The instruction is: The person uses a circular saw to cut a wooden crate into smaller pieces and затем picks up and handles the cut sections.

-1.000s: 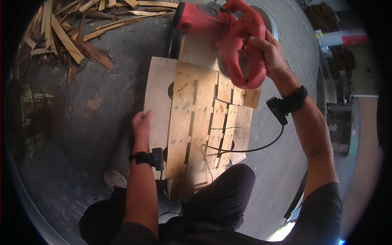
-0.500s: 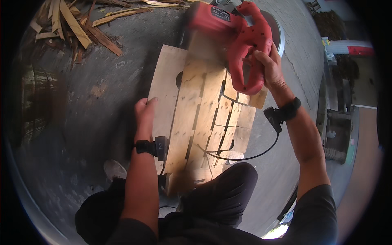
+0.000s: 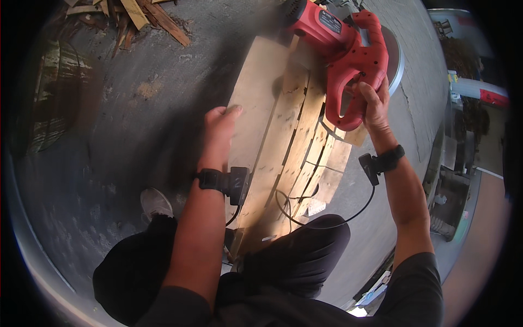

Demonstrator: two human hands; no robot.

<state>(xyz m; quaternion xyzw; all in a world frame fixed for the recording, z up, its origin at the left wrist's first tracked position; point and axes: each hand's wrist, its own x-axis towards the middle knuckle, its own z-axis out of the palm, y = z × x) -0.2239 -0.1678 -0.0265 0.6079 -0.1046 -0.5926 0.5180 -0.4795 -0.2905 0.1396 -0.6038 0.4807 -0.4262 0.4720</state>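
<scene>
A red circular saw (image 3: 359,60) with a loop-shaped rear handle and a pale round guard on its right side is over the far end of the stacked wood. My right hand (image 3: 377,103) wraps round its rear handle. My left hand (image 3: 220,122) grips the left edge of a pale wooden board (image 3: 256,82), thumb on top and fingers curled at the edge. Beside that board lie several long planks (image 3: 291,131), set close together with narrow dark gaps. The saw hides their far right end. Whether the blade touches wood cannot be seen.
Scrap wood strips (image 3: 136,16) lie in a heap at the far left on the grey floor (image 3: 152,109). A black cable (image 3: 338,224) loops from my right wrist across the planks. My knee (image 3: 321,240) is close to the near end of the planks. Shelving (image 3: 452,201) stands at the right.
The view has shifted, so most things sit further right and the scrap heap higher. Both hands keep their holds on the board and the saw.
</scene>
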